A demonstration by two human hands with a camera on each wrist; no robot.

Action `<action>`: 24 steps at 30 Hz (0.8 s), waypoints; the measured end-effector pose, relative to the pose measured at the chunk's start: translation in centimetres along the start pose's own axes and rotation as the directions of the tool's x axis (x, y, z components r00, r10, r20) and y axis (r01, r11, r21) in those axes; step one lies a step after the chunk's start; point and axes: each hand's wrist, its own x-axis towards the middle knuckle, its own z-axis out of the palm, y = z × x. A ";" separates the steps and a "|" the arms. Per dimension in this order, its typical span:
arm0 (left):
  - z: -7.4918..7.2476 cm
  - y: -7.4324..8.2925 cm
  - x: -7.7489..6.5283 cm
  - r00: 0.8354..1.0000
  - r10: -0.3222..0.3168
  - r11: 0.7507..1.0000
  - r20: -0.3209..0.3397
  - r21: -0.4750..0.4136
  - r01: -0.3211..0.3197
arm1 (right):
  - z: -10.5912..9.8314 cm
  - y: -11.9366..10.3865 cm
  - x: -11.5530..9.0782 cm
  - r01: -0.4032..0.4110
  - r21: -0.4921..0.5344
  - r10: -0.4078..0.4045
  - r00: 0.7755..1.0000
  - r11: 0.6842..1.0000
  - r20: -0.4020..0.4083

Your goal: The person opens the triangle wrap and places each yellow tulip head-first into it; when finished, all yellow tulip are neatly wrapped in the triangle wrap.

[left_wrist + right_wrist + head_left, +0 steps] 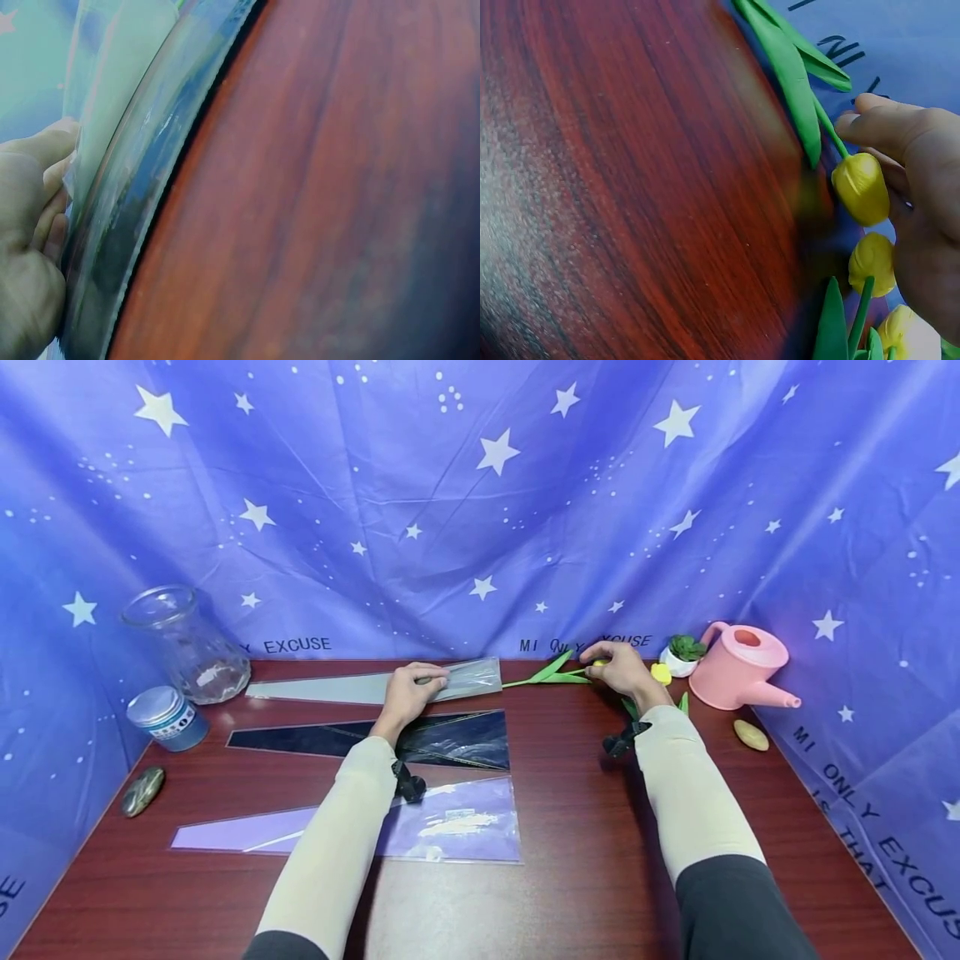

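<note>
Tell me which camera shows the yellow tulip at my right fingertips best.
The right wrist view: its yellow bloom, stem and green leaves appear large, beside your right hand. The head view shows the stem and leaves smaller, with your hand hiding most of the bloom. The left wrist view shows no bloom.

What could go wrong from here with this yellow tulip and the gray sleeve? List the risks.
1. The stem end of the yellow tulip lies at the mouth of the gray sleeve, so it might snag the clear film.
2. The tulip's green leaves splay outward near that mouth and could catch or bend there.
3. The right hand is at the bloom, close to other yellow tulips, and might knock them.
</note>
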 end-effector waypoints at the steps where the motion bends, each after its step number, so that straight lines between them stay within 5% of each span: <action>1: 0.0 0.0 0.0 1.000 0.001 1.000 -0.002 -0.001 -0.001 | 0.1 -0.1 0.1 -0.001 -0.013 0.001 1.000 1.000 0.008; 16: 0.2 0.0 -0.1 1.000 0.007 1.000 -0.001 0.000 -0.007 | 0.8 0.1 -0.1 0.053 -0.119 -0.060 0.997 0.992 -0.056; 24: -0.1 0.1 0.0 1.000 0.003 1.000 0.000 -0.005 -0.003 | 0.8 -1.1 -0.4 0.102 -0.095 -0.108 0.992 0.990 -0.068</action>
